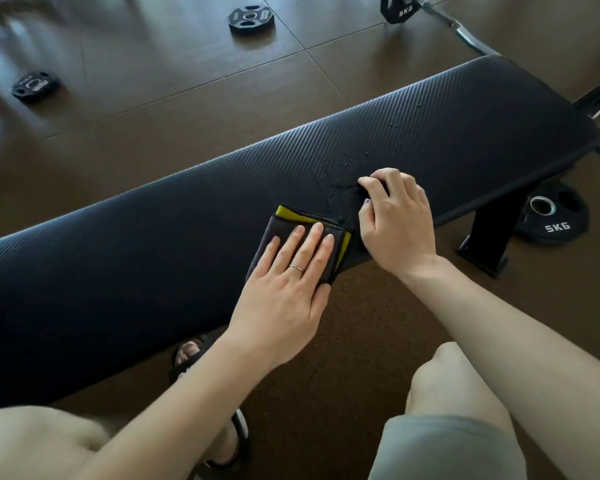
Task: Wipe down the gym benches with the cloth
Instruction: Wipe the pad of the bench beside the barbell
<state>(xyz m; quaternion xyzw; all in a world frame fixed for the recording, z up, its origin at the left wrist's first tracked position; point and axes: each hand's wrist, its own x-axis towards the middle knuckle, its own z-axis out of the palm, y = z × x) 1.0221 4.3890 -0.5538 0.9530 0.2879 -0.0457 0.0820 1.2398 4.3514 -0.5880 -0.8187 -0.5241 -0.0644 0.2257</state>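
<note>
Flat on the folded dark cloth [293, 233] with its yellow-green edging lies the left hand [286, 289], fingers straight and pressing it onto the ribbed black bench pad [153, 216]. Just right, the right hand [395, 216] curls its fingers, pinching the cloth's edge beside scattered droplets [347, 161].

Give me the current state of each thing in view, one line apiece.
Cloth: folded, flat on the bench near its front edge.
Left hand: flat, pressing the cloth.
Right hand: fingers curled, pinching the cloth's far end.
Bench: droplets beside the right hand.
Weight plate: on the floor by the bench leg.
</note>
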